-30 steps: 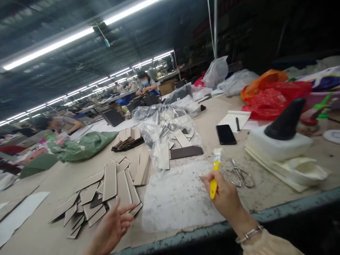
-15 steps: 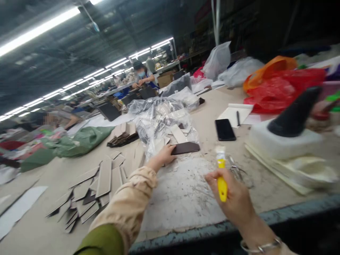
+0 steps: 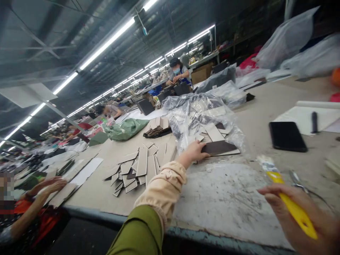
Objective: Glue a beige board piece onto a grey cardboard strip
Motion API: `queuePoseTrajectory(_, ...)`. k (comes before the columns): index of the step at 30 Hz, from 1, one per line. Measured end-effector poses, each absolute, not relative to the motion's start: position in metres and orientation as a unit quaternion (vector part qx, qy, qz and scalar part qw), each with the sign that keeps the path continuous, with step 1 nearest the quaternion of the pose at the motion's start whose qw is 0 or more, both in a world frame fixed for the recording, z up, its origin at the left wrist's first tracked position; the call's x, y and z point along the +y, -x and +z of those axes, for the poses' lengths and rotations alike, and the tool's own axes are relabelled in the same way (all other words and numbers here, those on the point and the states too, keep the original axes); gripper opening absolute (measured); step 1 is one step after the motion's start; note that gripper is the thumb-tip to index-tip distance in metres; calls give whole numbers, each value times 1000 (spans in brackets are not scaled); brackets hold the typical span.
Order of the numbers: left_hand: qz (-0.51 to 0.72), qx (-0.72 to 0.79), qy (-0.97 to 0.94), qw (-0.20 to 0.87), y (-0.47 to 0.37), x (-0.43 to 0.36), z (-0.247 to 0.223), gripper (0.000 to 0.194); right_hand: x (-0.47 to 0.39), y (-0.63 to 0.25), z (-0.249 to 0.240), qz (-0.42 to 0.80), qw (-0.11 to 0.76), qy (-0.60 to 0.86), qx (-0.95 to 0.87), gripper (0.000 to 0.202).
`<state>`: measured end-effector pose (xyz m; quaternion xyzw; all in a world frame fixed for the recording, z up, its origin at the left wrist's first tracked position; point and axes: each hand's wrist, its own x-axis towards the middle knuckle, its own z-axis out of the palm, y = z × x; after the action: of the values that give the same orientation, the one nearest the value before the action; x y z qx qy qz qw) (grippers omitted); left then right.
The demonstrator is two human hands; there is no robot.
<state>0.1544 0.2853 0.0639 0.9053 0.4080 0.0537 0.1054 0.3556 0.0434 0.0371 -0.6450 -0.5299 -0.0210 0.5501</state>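
Observation:
My left hand (image 3: pixel 193 153) is stretched forward, its fingers closed on the end of a dark brown flat strip (image 3: pixel 221 148). A pale strip shows under that piece, at the front of a clear plastic bag (image 3: pixel 183 122) holding more strips. On the right, my right hand (image 3: pixel 320 217) grips a paintbrush (image 3: pixel 292 205) by its yellow handle. The brush tilts, with its whitish bristles pointing up and to the left, over the worn, stained work surface (image 3: pixel 212 202). Beside it lies a metal tool (image 3: pixel 299 181), partly hidden by the hand.
Loose pale strips (image 3: pixel 142 162) are heaped left of my arm, with a stack (image 3: pixel 158 125) behind them. A black phone (image 3: pixel 287 136) and a notepad with a pen (image 3: pixel 314 122) lie at the right. A co-worker's hands (image 3: pixel 51 186) are at the table's left edge.
The view has swung left, bringing a co-worker in at the left. My left hand still holds the dark strip. The brush in my right hand leans further left.

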Motion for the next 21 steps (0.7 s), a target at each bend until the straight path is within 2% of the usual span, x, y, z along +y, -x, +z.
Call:
queuePoseTrajectory(4, 136, 424, -885, 133, -130, 234, 73, 45, 38, -364, 40, -20, 581, 565, -586, 21)
queuePoseTrajectory(7, 173, 400, -876, 205, -101, 184, 64, 34, 36, -365, 44, 62, 621, 571, -533, 23)
queuePoseTrajectory(9, 227, 458, -766, 389, -84, 155, 53, 26, 35, -365, 47, 109, 657, 572, -479, 28)
queuePoseTrajectory(10, 244, 494, -695, 461, -78, 144, 48, 26, 35, -365, 50, 126, 673, 568, -456, 31)
queuePoseTrajectory(12, 258, 538, -594, 540, -70, 127, 39, 32, 35, -366, 54, 148, 698, 560, -421, 36)
queuePoseTrajectory(17, 267, 537, -523, 606, -70, 113, 40, 38, 32, -378, 65, 154, 711, 576, -373, 45)
queuePoseTrajectory(21, 230, 547, -517, 617, -70, 107, 46, 42, 14, -409, 76, 21, 691, 631, -351, 52)
